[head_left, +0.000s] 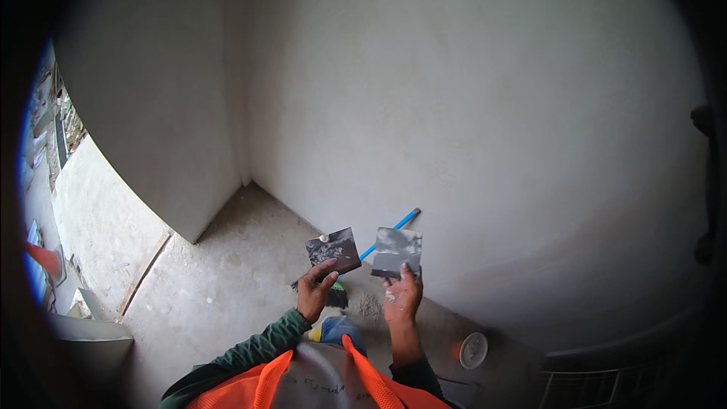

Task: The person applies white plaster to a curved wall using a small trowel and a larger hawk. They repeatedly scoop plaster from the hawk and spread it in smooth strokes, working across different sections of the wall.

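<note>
My left hand (315, 291) is closed on a dark, square putty scraper (341, 251) smeared with whitish filler. A small white lump sits at its upper edge. Beside it, a short gap to the right, my right hand (403, 295) grips a second square putty scraper (397, 248), its face mostly coated in pale grey filler. Both blades are held up in front of me, apart from each other. White residue marks my right palm and fingers. Behind the scrapers a blue pole (407, 220) slants up toward the wall, partly hidden by them.
A plain plastered wall (485, 106) rises ahead and meets another wall (151, 91) at a corner. On the concrete floor (204, 288), dark bristles (337, 298) show below my hands. A round white bucket or lid (473, 351) stands right; an orange cone (45, 260) far left.
</note>
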`<state>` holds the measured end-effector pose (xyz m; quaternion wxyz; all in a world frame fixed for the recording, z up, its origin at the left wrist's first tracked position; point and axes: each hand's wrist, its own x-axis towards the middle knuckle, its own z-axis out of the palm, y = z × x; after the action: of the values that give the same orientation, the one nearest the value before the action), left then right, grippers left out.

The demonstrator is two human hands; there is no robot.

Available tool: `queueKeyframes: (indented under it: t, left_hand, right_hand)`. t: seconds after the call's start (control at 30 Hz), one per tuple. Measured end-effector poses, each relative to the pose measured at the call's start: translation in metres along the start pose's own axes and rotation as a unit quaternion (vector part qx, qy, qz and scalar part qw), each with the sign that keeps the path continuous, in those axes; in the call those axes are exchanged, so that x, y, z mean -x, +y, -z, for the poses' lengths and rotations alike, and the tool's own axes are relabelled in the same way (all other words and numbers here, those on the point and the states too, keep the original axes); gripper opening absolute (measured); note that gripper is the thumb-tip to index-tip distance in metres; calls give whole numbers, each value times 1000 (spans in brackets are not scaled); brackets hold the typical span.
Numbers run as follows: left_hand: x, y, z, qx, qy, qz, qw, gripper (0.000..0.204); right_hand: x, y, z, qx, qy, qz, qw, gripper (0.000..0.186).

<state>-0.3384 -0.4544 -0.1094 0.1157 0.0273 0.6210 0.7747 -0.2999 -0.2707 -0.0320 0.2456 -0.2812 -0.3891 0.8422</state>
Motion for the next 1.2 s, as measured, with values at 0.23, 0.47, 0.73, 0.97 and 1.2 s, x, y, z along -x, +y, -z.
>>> queueKeyframes:
  t: [0.23, 0.47, 0.73, 0.97, 1.2]
  left_hand:
    - [1, -4, 21, 58, -36, 89, 994, 40]
    - [15, 50, -7, 20, -23, 1, 1000, 99]
    - [28, 52, -11, 73, -39, 78, 993, 54]
    - [-7, 3, 9, 307, -30, 118, 944, 28]
    - [-17, 14, 2, 317, -109, 200, 921, 34]
  right_hand:
    - [-73, -117, 46, -222, -74, 100, 967, 21]
    - [-82, -213, 42, -295, -88, 256, 916, 18]
    - [-51, -252, 91, -322, -41, 321, 890, 23]
    - [-70, -279, 108, -451, -87, 430, 777, 14]
    - [-112, -216, 154, -454, 44, 313, 833, 23]
